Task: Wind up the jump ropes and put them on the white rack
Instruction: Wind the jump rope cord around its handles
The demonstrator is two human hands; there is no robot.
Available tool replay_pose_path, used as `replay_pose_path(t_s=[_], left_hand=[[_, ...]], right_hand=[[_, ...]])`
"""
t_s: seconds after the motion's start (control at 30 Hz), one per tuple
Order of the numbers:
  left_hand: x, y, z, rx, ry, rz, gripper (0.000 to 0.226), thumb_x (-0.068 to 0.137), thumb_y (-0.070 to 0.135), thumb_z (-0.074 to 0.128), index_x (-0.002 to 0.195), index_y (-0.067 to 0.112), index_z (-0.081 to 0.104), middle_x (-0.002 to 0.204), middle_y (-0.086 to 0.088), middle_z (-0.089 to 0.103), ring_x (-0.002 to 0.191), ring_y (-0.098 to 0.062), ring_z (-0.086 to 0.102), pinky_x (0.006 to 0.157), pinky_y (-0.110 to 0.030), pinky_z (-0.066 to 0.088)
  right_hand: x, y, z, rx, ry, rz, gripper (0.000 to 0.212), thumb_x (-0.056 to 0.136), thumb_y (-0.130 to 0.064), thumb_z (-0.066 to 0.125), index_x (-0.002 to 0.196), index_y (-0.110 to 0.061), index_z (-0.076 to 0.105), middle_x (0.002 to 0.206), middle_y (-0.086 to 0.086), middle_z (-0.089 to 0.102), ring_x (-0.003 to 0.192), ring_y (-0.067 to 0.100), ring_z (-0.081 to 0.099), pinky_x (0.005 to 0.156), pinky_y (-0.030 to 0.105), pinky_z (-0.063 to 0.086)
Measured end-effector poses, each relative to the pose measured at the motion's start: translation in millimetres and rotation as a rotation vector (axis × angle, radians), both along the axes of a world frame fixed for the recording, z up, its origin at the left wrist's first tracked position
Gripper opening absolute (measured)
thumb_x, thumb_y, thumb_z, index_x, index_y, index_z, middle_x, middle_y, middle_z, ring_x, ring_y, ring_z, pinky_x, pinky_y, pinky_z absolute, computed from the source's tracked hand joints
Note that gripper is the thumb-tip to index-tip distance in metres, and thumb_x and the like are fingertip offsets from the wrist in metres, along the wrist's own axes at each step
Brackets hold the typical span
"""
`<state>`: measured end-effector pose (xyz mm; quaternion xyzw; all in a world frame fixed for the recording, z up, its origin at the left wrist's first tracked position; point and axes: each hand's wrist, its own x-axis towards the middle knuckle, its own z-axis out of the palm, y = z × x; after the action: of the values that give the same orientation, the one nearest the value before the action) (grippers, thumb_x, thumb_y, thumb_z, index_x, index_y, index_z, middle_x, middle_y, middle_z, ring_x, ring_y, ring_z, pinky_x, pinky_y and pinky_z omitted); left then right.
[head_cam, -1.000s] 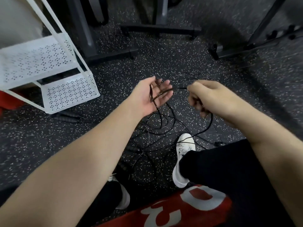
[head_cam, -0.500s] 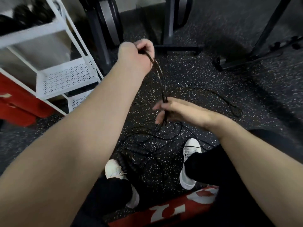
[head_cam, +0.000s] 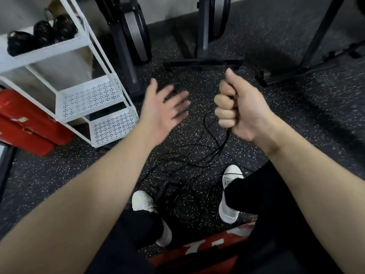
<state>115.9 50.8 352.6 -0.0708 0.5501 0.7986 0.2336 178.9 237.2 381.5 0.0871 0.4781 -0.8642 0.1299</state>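
Head view showed the right hand (head_cam: 235, 109) fisted round a jump rope (head_cam: 219, 143) trailing to the floor tangle; the left hand (head_cam: 162, 109) hung spread, blurred; wound bundles (head_cam: 39, 34) sat on the white rack (head_cam: 87, 99), partly cut off.

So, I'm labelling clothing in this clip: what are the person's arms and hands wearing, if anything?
Nothing shows on them. Both forearms are bare right to the picture's lower edge, so no sleeve shows. The left hand and the right hand have no gloves, and neither wrist carries a watch or band. The left hand's fingers are blurred, so a ring there cannot be ruled out; none shows on the right hand.
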Motion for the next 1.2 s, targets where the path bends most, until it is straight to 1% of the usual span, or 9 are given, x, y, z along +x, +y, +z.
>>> replay_pose_path(t_s=[0.27, 0.47, 0.57, 0.67, 0.73, 0.8, 0.97, 1.1, 1.2], left_hand=[[75.2, 23.3, -52.0, -0.732, 0.396, -0.716, 0.073, 0.082, 0.084, 0.043, 0.129, 0.031, 0.061, 0.131, 0.008, 0.067, 0.12, -0.005, 0.062, 0.112, -0.037, 0.044], [84.8, 31.8, -49.2, -0.854, 0.392, -0.684, 0.027, 0.11, 0.042, 0.034, 0.092, 0.027, 0.048, 0.079, 0.011, 0.051, 0.067, -0.004, 0.049, 0.073, -0.032, 0.053], [72.0, 31.7, -41.5, -0.717, 0.311, -0.473, 0.034, 0.11, 0.041, 0.034, 0.091, 0.018, 0.05, 0.07, 0.009, 0.043, 0.06, -0.006, 0.043, 0.071, -0.03, 0.048], [59.9, 35.1, -25.9, -0.521, 0.183, -0.313, 0.038, 0.11, 0.043, 0.037, 0.114, 0.009, 0.055, 0.067, 0.007, 0.036, 0.056, -0.008, 0.034, 0.062, -0.028, 0.039], [55.9, 37.9, -12.7, -0.424, 0.158, -0.262, 0.042, 0.111, 0.041, 0.038, 0.127, 0.005, 0.052, 0.065, 0.007, 0.032, 0.056, -0.01, 0.029, 0.058, -0.028, 0.033], [53.7, 40.1, 0.4, -0.358, 0.193, -0.259, 0.033, 0.111, 0.04, 0.037, 0.096, 0.015, 0.052, 0.064, 0.006, 0.029, 0.055, -0.012, 0.023, 0.056, -0.029, 0.025], [51.1, 41.5, 27.8, -0.2, 0.175, -0.206, 0.035, 0.112, 0.039, 0.035, 0.084, 0.02, 0.04, 0.063, 0.006, 0.027, 0.058, -0.013, 0.016, 0.055, -0.028, 0.02], [46.5, 38.2, 36.5, -0.052, 0.13, -0.082, 0.039, 0.112, 0.039, 0.035, 0.078, 0.02, 0.04, 0.061, 0.005, 0.033, 0.053, -0.012, 0.028, 0.054, -0.025, 0.035], [39.6, 30.6, 42.6, 0.049, 0.143, 0.005, 0.04, 0.111, 0.042, 0.034, 0.08, 0.02, 0.045, 0.069, 0.001, 0.056, 0.063, -0.016, 0.057, 0.072, -0.033, 0.052]], right_hand=[[-5.3, 20.8, 2.4, -0.509, -0.02, -0.222, 0.056, 0.107, -0.047, 0.036, 0.056, -0.025, 0.033, 0.049, -0.011, 0.018, 0.044, 0.005, 0.006, 0.034, 0.019, 0.005], [-10.4, 39.3, -7.7, -0.738, -0.039, -0.431, 0.054, 0.107, -0.051, 0.034, 0.064, -0.02, 0.044, 0.056, -0.007, 0.03, 0.041, 0.008, 0.028, 0.034, 0.019, 0.024], [-5.1, 39.9, -14.2, -0.449, -0.012, -0.337, 0.069, 0.098, -0.072, 0.028, 0.103, -0.013, 0.064, 0.094, 0.002, 0.071, 0.084, 0.018, 0.068, 0.079, 0.032, 0.056], [2.0, 34.8, -24.8, -0.11, -0.054, -0.121, 0.079, 0.097, -0.072, 0.02, 0.14, -0.013, 0.051, 0.125, 0.008, 0.072, 0.122, 0.025, 0.063, 0.109, 0.051, 0.044], [6.5, 24.8, -27.1, 0.085, -0.021, 0.052, 0.067, 0.099, -0.054, 0.023, 0.147, -0.013, 0.045, 0.131, 0.008, 0.069, 0.127, 0.025, 0.06, 0.114, 0.054, 0.04], [9.0, 15.1, -33.7, 0.34, 0.014, 0.274, 0.054, 0.093, -0.04, 0.039, 0.142, -0.019, 0.05, 0.134, 0.003, 0.065, 0.127, 0.021, 0.058, 0.113, 0.053, 0.041], [21.8, -9.9, -61.7, 1.096, 0.086, 0.986, 0.082, 0.087, -0.06, 0.066, 0.156, -0.043, 0.024, 0.161, -0.01, 0.033, 0.147, 0.015, 0.033, 0.123, 0.045, 0.026], [29.9, -31.6, -58.3, 1.182, 0.124, 0.77, 0.041, 0.108, -0.048, 0.035, 0.125, -0.027, 0.066, 0.104, -0.016, 0.06, 0.092, 0.002, 0.057, 0.085, 0.006, 0.038], [31.2, -37.5, -61.6, 1.075, 0.206, 0.595, 0.038, 0.109, -0.042, 0.036, 0.101, -0.025, 0.069, 0.106, -0.011, 0.074, 0.105, 0.012, 0.066, 0.105, 0.03, 0.045]])
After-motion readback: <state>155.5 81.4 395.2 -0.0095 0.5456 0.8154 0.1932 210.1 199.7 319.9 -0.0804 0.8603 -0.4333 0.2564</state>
